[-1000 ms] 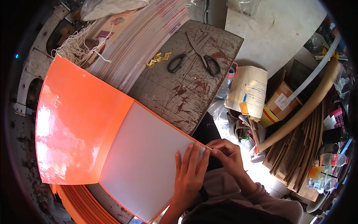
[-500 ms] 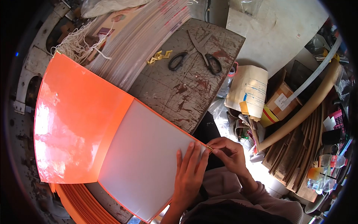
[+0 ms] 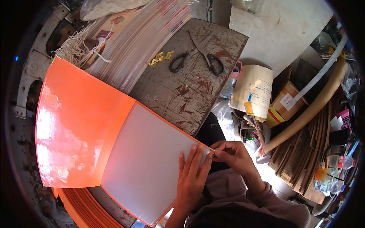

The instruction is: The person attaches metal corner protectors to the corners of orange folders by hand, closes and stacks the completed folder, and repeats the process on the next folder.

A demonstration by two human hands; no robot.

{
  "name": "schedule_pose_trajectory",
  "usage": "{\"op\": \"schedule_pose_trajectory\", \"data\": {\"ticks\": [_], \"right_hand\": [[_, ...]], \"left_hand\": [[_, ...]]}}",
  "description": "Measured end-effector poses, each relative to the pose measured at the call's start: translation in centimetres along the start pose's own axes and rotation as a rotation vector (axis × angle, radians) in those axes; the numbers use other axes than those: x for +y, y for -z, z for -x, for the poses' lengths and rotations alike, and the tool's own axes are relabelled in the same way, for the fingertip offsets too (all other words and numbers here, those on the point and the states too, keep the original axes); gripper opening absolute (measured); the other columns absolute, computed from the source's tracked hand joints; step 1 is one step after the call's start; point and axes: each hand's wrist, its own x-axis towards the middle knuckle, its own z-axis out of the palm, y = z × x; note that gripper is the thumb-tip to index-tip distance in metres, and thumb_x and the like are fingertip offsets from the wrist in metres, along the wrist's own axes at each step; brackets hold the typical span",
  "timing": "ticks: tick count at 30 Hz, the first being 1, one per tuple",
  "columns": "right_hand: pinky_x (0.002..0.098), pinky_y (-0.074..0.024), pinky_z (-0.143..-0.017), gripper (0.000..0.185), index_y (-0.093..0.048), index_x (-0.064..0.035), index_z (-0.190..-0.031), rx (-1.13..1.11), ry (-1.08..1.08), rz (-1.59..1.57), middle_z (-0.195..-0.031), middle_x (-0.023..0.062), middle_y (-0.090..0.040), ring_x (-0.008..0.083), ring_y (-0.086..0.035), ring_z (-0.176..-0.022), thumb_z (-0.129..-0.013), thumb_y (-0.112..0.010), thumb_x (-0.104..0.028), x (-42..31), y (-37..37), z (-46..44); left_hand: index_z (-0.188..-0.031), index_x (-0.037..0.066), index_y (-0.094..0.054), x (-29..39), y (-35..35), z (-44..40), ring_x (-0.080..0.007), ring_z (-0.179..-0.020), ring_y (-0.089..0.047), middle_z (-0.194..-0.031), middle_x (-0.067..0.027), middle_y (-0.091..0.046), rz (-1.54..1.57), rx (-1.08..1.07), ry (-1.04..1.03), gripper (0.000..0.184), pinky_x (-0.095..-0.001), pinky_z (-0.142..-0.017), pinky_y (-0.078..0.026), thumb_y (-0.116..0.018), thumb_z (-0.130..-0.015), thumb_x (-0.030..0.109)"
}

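Observation:
An orange folder cover (image 3: pixel 87 117) lies spread out, with a whitish inner panel (image 3: pixel 146 163) on its right half. My left hand (image 3: pixel 192 173) rests on that panel near its right-hand corner, fingers stretched out. At the same corner, my right hand (image 3: pixel 236 157) pinches a small gold metal corner piece (image 3: pixel 212 151) between thumb and forefinger. The piece is against the cover's tip; the fingers partly hide how far it sits on. Another gold fitting (image 3: pixel 56 57) shows at the cover's upper left tip.
Black-handled scissors (image 3: pixel 201 53) and several loose gold corner pieces (image 3: pixel 160 58) lie on the scratched table (image 3: pixel 171 95). Behind stands a stack of plastic-wrapped sheets (image 3: pixel 140 41) beside white strings (image 3: pixel 76 49). More orange covers (image 3: pixel 85 209) are piled below. Cardboard strips (image 3: pixel 300 152) stand at right.
My right hand's fingers have closed a little further over the gold corner piece, and the hand has tilted slightly. The left hand stays in place. The view has shifted slightly.

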Motion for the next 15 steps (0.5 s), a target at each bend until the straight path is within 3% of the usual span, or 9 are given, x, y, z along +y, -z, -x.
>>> {"op": "schedule_pose_trajectory", "data": {"ticks": [15], "right_hand": [[0.0312, -0.0490, -0.087, 0.020, -0.060, 0.0083, -0.090, 0.061, -0.046, 0.004, -0.102, 0.0131, -0.059, 0.0166, -0.059, -0.092, -0.089, -0.050, -0.009, 0.20, -0.52, 0.34]], "left_hand": [[-0.102, 0.004, -0.062, -0.21, 0.04, -0.09, -0.0333, -0.120, -0.044, -0.125, -0.0179, -0.048, 0.015, 0.019, -0.007, 0.030, -0.0533, -0.101, -0.029, -0.060, -0.073, -0.002]]}}
